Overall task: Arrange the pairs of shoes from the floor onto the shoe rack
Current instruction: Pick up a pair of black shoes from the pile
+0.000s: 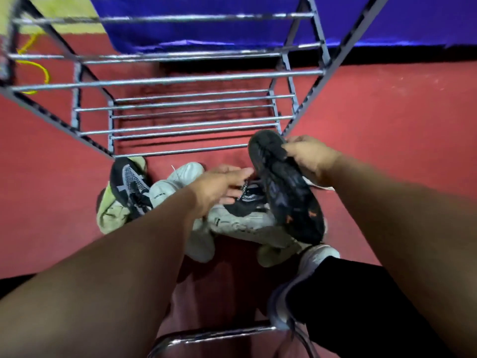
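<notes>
The black shoe [286, 192] is held by the right hand [307, 157]. The fingers are curled round its edge near the upper end. The sole is turned up to the camera, and the long axis runs from the centre of the frame down toward the lower right.

The second black shoe [249, 202], judged to be its mate, lies on the pile at the middle of the frame. It is partly covered by the held one. It is found just right of the left hand [219, 186], at the fingertips, so this hand is clearly the nearer one. Thumb and fingers are spread a little above and below the shoe's opening. Whether a grip is already closed cannot be told because of blur.

The shoe rack [191, 78] fills the upper half of the frame, with its lowest bars just above the pile. No shoe is seen on it.

Counted are:
- two black shoes;
- one grey mesh shoe [129, 182];
- one lime shoe [112, 215] at the left;
- several white shoes [180, 174], probably three or four, though the overlap makes an exact number uncertain.

All except the held one rest on the red floor [387, 112].
</notes>
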